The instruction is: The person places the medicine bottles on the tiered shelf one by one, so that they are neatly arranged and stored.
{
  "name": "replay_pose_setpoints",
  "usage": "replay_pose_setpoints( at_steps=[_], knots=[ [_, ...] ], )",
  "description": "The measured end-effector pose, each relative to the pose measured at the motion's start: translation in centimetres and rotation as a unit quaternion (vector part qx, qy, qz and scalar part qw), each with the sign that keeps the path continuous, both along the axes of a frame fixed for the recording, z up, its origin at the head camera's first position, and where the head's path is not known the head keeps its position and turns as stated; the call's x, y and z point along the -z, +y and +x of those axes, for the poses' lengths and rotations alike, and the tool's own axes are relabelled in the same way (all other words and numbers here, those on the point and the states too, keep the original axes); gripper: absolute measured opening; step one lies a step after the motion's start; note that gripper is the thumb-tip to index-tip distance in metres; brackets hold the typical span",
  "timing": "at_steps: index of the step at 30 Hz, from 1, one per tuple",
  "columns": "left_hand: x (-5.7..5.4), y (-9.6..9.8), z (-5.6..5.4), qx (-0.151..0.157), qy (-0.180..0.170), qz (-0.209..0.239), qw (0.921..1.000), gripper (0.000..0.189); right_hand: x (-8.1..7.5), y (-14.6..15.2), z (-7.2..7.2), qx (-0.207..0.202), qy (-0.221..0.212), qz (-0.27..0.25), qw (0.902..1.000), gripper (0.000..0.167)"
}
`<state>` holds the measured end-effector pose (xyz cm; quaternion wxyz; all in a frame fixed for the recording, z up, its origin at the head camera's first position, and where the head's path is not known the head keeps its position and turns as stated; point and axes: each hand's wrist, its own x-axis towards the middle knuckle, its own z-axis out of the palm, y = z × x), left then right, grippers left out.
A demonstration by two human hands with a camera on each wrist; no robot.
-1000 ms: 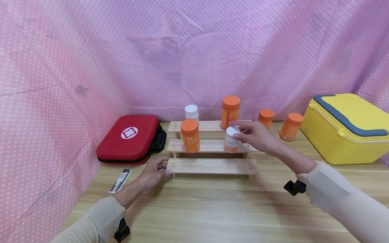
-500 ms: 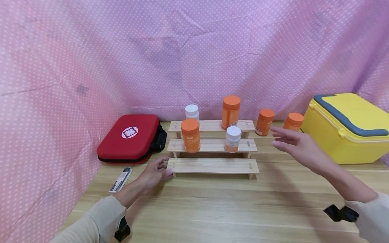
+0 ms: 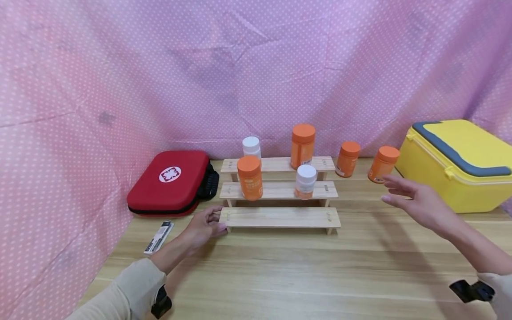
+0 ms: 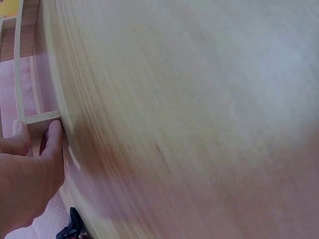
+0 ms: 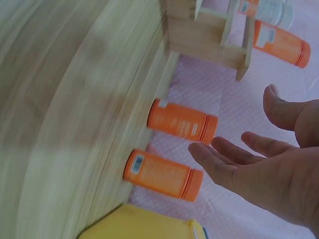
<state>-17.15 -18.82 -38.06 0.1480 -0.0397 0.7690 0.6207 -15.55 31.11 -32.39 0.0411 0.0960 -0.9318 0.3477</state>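
A three-step wooden display rack (image 3: 280, 218) stands on the table, its lowest step's left end gripped between the thumb and fingers of my left hand (image 3: 203, 227). On the middle step are an orange bottle (image 3: 250, 178) at left and a white-capped bottle (image 3: 306, 181) at right. The top step carries a white bottle (image 3: 251, 145), partly hidden, and a tall orange bottle (image 3: 302, 146). My right hand (image 3: 426, 208) hovers over the table with relaxed, parted fingers, holding nothing. Nearest to it is an orange bottle (image 3: 383, 164); another orange bottle (image 3: 347, 159) stands left of that one.
A red first-aid case (image 3: 170, 182) lies left of the rack, with a small white packet (image 3: 158, 238) in front of it. At the right sits a yellow box (image 3: 452, 173) with a grey-handled lid. Pink dotted cloth (image 3: 256, 71) hangs behind everything.
My right hand has let go of the white-capped bottle on the middle step and moved right, towards the orange bottles on the table. My left hand keeps its place on the rack.
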Motion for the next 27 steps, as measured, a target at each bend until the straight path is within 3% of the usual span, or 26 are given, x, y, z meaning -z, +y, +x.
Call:
replay_pose_setpoints(
  at_steps=[9,15,21,27],
  knots=[
    [0.0,-0.1,-0.1,0.002,0.005,-0.001,1.0,0.057,-0.3,1.5,-3.4,0.03,0.057,0.002,0.9979,0.063],
    [0.2,-0.1,-0.1,-0.003,0.0,-0.006,1.0,0.058,-1.4,2.2,-6.5,0.059,0.073,0.048,0.9945,0.068],
    [0.1,-0.1,-0.1,-0.003,0.003,0.0,1.0,0.057,-1.2,2.9,-9.7,0.049,0.034,0.067,0.996,0.078],
    [0.2,0.0,0.0,-0.008,0.007,-0.002,0.9999,0.057,0.2,3.1,-11.1,0.053,-0.029,0.043,0.9972,0.073]
  ],
)
